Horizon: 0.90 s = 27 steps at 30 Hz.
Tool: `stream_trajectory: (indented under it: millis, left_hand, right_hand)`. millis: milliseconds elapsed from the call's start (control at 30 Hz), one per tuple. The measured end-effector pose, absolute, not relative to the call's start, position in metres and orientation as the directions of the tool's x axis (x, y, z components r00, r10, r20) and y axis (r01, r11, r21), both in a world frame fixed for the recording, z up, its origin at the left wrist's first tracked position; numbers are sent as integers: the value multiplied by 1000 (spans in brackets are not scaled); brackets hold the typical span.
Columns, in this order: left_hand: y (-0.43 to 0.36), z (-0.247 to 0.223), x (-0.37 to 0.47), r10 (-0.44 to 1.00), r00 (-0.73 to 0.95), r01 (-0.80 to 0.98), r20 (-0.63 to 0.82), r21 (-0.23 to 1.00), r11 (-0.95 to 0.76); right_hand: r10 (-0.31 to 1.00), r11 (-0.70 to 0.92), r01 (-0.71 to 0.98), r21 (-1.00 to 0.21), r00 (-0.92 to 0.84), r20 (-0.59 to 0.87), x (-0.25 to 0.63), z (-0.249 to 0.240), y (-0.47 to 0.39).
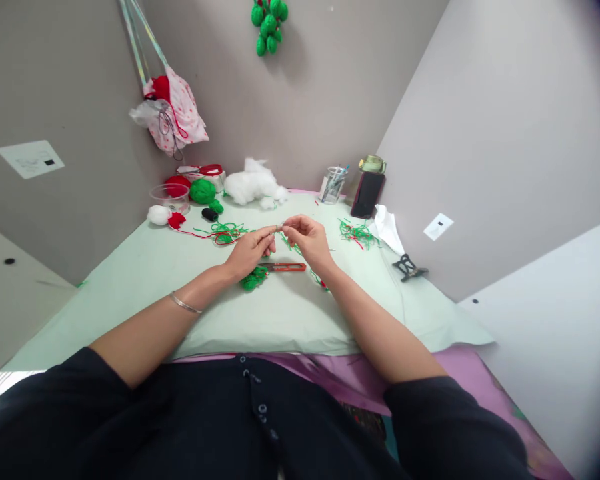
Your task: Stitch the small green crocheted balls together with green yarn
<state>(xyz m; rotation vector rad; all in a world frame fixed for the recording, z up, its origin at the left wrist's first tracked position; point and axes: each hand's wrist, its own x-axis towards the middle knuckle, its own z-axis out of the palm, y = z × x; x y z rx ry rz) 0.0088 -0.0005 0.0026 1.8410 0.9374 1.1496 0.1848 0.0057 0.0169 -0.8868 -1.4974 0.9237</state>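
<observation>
My left hand (251,252) and my right hand (308,241) meet over the middle of the table, fingertips pinched close together. Whatever thin, small thing lies between them is too small to make out. Green yarn strands (293,245) show just beyond and below the fingers. Under my hands lie thread snips (287,267) with orange handles, and a green crocheted piece (253,279) rests beside their tip, below my left wrist. A small red and green bit (321,281) lies by my right wrist, partly covered by it.
Yarn scraps (360,233) lie at right, near a phone (368,195), tissue (387,229) and black stand (409,267). Behind are white stuffing (255,183), a pen cup (333,185), green yarn (203,191) and a plastic tub (170,197). A bag (185,110) hangs left.
</observation>
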Motion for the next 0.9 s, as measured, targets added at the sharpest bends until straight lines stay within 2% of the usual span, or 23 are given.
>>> stream_trajectory:
  millis: [100,200,367,900]
  left_hand:
    - [-4,0,8,850,331,244,411,832,-497]
    - [-2,-2,5,841,336,257,423,818,-514]
    - [3,-10,3,836,361,271,414,811,-519]
    - [3,-17,1,782,393,420,484,662,-621]
  right_hand:
    - [870,494,246,-834,-128,477,183,11,6]
    - [861,509,364,-780,-203,467,183,8,5]
    - [858,513,375,-772,-206,470,185,9,5]
    - [846,530,409,-743,-197,496,182,8,1]
